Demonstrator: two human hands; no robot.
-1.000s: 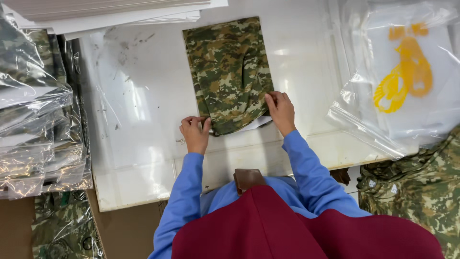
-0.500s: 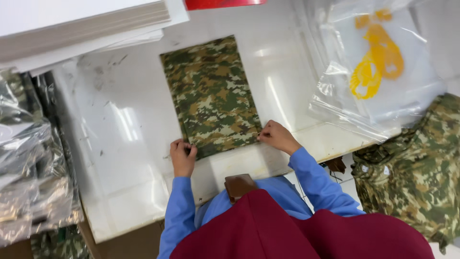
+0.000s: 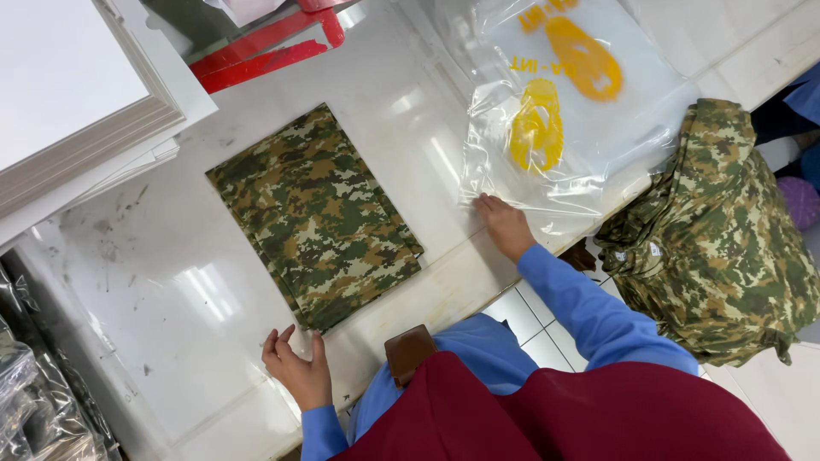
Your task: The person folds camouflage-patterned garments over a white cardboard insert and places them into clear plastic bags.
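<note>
A folded camouflage garment lies flat in the middle of the white table. My left hand rests on the table just below the garment's near corner, fingers apart, holding nothing. My right hand reaches to the right and touches the near edge of a stack of clear plastic bags printed with yellow marks. Whether the fingers pinch a bag I cannot tell.
A pile of unfolded camouflage garments sits at the right beyond the table edge. A stack of white boards lies at the top left, a red frame behind it. Bagged garments are heaped at the lower left.
Both hands have let go of the folded garment. My right hand moved right to the plastic bags; my left hand drew back to the table near the garment's corner.
</note>
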